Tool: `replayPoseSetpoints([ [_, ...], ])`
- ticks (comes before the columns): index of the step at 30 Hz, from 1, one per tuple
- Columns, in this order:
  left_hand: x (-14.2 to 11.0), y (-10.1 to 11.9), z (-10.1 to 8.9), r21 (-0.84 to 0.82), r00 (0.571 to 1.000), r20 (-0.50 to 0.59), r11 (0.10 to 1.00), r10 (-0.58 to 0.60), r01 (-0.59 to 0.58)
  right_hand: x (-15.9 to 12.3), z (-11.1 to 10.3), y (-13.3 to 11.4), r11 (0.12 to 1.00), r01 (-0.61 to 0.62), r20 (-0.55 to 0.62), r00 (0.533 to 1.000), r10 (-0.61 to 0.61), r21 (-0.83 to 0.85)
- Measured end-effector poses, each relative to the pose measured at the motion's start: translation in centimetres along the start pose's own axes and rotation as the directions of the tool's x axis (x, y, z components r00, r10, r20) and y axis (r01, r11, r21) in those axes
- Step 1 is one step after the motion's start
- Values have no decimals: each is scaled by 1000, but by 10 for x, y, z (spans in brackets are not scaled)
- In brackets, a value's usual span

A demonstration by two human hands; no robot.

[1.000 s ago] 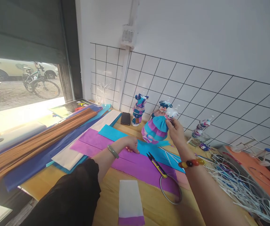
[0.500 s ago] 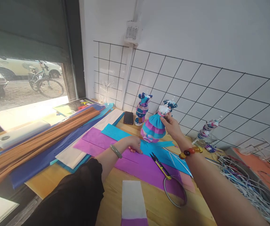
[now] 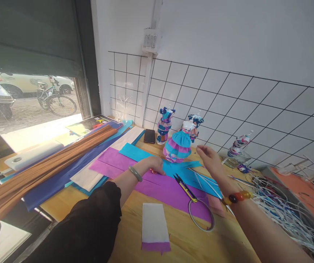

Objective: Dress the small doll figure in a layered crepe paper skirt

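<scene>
Right hand (image 3: 211, 160) has come off the tiered blue-and-purple figure (image 3: 177, 146); fingers narrow, can't tell if anything's pinched. Pale paper piece (image 3: 154, 223) nearest. Next, metal ring (image 3: 213, 219) and snips (image 3: 186, 188) on purple paper (image 3: 170, 197), points toward left hand; best keep fingers clear. Left hand (image 3: 155, 164) curled on paper; grip hidden. Steady, light pressure should stop sheets sliding or creasing. Figure stands upright beyond, beside blue paper (image 3: 135, 151); ruffles probably crush easily, handle gently. Strip tangle (image 3: 272, 208) at right could snag the forearm. Farther: phone (image 3: 149, 136), slim figure (image 3: 164, 126), partly hidden figure (image 3: 195, 126) close behind, wall grid (image 3: 229, 72).
</scene>
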State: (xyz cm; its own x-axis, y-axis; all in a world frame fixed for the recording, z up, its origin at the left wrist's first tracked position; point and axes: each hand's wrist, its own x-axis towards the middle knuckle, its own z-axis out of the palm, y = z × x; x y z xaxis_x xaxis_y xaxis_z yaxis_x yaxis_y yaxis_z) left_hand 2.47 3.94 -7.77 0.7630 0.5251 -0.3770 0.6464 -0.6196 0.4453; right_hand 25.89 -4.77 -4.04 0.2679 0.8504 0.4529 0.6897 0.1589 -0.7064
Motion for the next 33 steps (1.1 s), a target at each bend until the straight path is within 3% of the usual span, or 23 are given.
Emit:
replayPoseSetpoints([
  [6,-4,7,1,94,999,-38,996,-10,13,-88,2,-5,966,120,355,934,-32,-228],
  [11,-10,14,4,159,996,-81,986,-30,42,-126,6,-8,906,174,411,911,0,-386],
  [17,-20,21,10,166,988,-144,983,-49,73,-136,-26,13,859,182,377,926,14,-479],
  [23,-22,16,20,130,982,-184,990,-27,52,-146,-70,48,763,66,194,978,78,-642],
  [29,-23,11,25,96,978,-207,995,-8,29,-155,-80,63,704,23,121,988,90,-710],
  [33,-24,10,27,94,974,-224,995,-9,31,-157,-84,65,701,-53,-20,998,55,-712],
])
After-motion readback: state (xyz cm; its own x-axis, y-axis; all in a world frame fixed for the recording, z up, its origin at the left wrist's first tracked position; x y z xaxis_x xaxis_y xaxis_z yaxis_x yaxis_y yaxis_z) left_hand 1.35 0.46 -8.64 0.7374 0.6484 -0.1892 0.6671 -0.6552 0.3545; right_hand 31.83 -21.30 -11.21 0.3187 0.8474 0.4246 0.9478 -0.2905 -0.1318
